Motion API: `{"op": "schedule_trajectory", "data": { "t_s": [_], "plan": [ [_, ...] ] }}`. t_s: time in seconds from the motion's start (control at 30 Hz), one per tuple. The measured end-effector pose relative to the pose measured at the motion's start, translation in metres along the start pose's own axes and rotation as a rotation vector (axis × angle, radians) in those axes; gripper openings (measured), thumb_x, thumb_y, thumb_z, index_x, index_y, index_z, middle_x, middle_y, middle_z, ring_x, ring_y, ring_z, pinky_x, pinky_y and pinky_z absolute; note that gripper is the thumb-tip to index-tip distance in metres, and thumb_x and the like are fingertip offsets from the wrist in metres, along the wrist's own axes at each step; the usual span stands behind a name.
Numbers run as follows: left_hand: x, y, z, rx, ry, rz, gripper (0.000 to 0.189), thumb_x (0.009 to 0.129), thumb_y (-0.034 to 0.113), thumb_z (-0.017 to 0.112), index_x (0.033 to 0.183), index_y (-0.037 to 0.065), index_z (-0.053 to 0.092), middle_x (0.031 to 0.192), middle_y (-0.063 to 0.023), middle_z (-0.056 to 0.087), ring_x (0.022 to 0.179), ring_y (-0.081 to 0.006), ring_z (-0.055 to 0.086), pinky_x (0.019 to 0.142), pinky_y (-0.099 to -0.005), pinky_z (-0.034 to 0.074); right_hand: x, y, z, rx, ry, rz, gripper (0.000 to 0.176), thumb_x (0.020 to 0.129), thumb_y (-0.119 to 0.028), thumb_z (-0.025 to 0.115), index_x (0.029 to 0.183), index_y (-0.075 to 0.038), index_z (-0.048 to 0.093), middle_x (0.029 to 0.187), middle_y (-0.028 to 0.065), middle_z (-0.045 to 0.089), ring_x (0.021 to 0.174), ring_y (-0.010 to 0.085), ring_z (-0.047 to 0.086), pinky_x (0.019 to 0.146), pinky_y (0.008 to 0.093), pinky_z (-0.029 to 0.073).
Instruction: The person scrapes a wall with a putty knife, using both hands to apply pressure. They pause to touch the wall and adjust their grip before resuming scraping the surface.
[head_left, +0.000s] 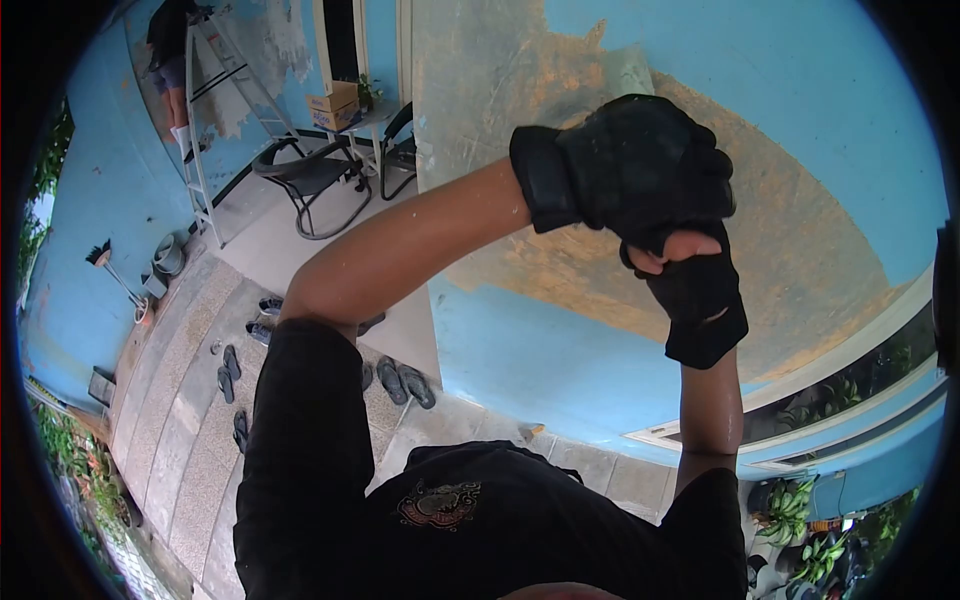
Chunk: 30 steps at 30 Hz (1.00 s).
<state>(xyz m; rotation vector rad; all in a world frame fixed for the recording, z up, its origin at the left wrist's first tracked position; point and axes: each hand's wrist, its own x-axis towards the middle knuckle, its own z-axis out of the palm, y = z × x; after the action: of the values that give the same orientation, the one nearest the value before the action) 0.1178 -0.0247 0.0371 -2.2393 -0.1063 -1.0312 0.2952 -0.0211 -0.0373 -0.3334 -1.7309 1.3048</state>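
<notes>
The left hand (640, 165), in a black fingerless glove with a broad wrist cuff, is curled into a fist, directly above the right hand (695, 290), also in a black fingerless glove with its fingers curled. The two hands are together, gloves touching; what, if anything, they clamp is hidden, so I cannot tell. Behind them is the light-blue painted wall (800, 90), with a large bared patch (800, 250) of grey and ochre-brown. A pale grey-green shape (628, 72) shows just above the left glove; whether it is a tool or wall surface is unclear.

The black short-sleeved T-shirt (520, 530) bears a reddish-tan printed emblem (440, 507) on the chest; any lettering in it is illegible. A brown cardboard box (333, 103) with blue print, too small to read, sits on a small table near a black-seated metal-framed chair (310, 178). Farther left, another person (172, 70) in dark clothing is up at a silver metal stepladder (193, 130). Dark sandals (390, 380) lie on the paving below.
</notes>
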Motion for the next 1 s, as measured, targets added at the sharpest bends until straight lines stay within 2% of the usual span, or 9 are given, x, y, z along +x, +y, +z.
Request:
{"op": "schedule_trajectory", "data": {
  "t_s": [0.03, 0.1, 0.27, 0.5, 0.63, 0.7, 0.83, 0.87, 1.0],
  "plan": [
    [0.001, -0.007, -0.001, 0.0, 0.007, 0.007, 0.03, 0.077, 0.043, 0.07, 0.083, 0.014, 0.067, 0.082, -0.0034, 0.064, 0.075, -0.0255, 0.067, 0.062, -0.0385, 0.054, 0.006, -0.01, 0.002, 0.487, -0.126, 0.101, 0.015, 0.087, 0.0, 0.049, 0.098, -0.004, 0.058, 0.081, 0.003, 0.055, 0.063, 0.0126, 0.048, 0.058, 0.0276, 0.042],
    [0.002, -0.02, -0.003, 0.025, -0.029, 0.02, 0.034, 0.079, 0.049, 0.068, 0.086, 0.016, 0.069, 0.079, -0.0033, 0.062, 0.072, -0.0259, 0.066, 0.059, -0.0387, 0.053, 0.011, -0.016, 0.01, 0.211, -0.035, 0.064, 0.015, 0.088, 0.003, 0.042, 0.088, -0.007, 0.054, 0.07, 0.0004, 0.044, 0.055, 0.0108, 0.036, 0.051, 0.0258, 0.032],
    [-0.005, -0.037, -0.009, 0.071, -0.077, 0.096, 0.032, 0.081, 0.048, 0.068, 0.09, 0.017, 0.071, 0.081, -0.003, 0.063, 0.074, -0.025, 0.067, 0.06, -0.0383, 0.053, 0.024, -0.015, 0.009, 0.833, -0.05, 0.308, 0.021, 0.096, -0.005, 0.04, 0.08, -0.015, 0.048, 0.067, -0.0054, 0.043, 0.056, 0.0087, 0.038, 0.051, 0.0243, 0.033],
    [-0.024, -0.056, 0.0, 0.082, -0.018, 0.192, 0.026, 0.078, 0.041, 0.071, 0.085, 0.016, 0.072, 0.089, -0.0059, 0.067, 0.077, -0.0255, 0.067, 0.063, -0.0373, 0.054, 0.026, 0.002, 0.024, 0.877, -0.011, 0.257, 0.016, 0.099, -0.015, 0.046, 0.085, -0.018, 0.052, 0.069, -0.0076, 0.048, 0.056, 0.0091, 0.041, 0.052, 0.0251, 0.035],
    [-0.037, -0.025, -0.016, 0.038, -0.06, 0.176, 0.025, 0.075, 0.035, 0.073, 0.085, 0.013, 0.07, 0.093, -0.0074, 0.068, 0.08, -0.0268, 0.068, 0.067, -0.038, 0.054, 0.004, 0.003, 0.043, 0.535, 0.045, 0.152, 0.006, 0.095, -0.017, 0.058, 0.099, -0.013, 0.058, 0.074, -0.0049, 0.056, 0.057, 0.011, 0.05, 0.053, 0.0224, 0.038],
    [-0.043, -0.006, -0.023, -0.096, -0.02, 0.114, 0.026, 0.072, 0.032, 0.074, 0.084, 0.01, 0.068, 0.095, -0.0082, 0.068, 0.084, -0.0274, 0.067, 0.071, -0.04, 0.054, -0.011, 0.005, 0.056, -0.169, 0.189, 0.005, 0.007, 0.094, -0.015, 0.057, 0.093, -0.009, 0.06, 0.069, -0.0019, 0.057, 0.053, 0.0111, 0.052, 0.05, 0.0242, 0.039],
    [-0.042, 0.014, -0.037, -0.047, 0.025, 0.352, 0.031, 0.071, 0.027, 0.076, 0.093, 0.009, 0.063, 0.109, -0.01, 0.07, 0.102, -0.0291, 0.067, 0.09, -0.0439, 0.055, -0.022, 0.009, 0.053, -0.247, 0.255, 0.204, 0.022, 0.093, -0.015, 0.055, 0.074, -0.007, 0.062, 0.056, 0.0015, 0.057, 0.047, 0.0097, 0.056, 0.044, 0.0232, 0.041],
    [-0.044, 0.015, -0.038, -0.053, 0.027, 0.354, 0.031, 0.071, 0.027, 0.076, 0.093, 0.009, 0.063, 0.109, -0.01, 0.07, 0.102, -0.0291, 0.067, 0.09, -0.0439, 0.055, -0.027, 0.009, 0.042, -0.422, 0.195, 0.337, 0.026, 0.09, -0.029, 0.071, 0.098, -0.006, 0.062, 0.082, 0.0037, 0.067, 0.074, 0.0087, 0.067, 0.056, 0.0218, 0.055],
    [-0.041, 0.012, -0.035, -0.03, 0.058, 0.431, 0.033, 0.074, 0.031, 0.075, 0.096, 0.01, 0.062, 0.115, -0.0105, 0.069, 0.111, -0.0282, 0.064, 0.098, -0.046, 0.052, -0.03, -0.001, 0.053, -0.366, 0.17, 0.404, 0.022, 0.092, -0.027, 0.07, 0.096, -0.007, 0.062, 0.075, 0.0015, 0.065, 0.072, 0.0097, 0.065, 0.06, 0.0237, 0.055]
  ]
}}
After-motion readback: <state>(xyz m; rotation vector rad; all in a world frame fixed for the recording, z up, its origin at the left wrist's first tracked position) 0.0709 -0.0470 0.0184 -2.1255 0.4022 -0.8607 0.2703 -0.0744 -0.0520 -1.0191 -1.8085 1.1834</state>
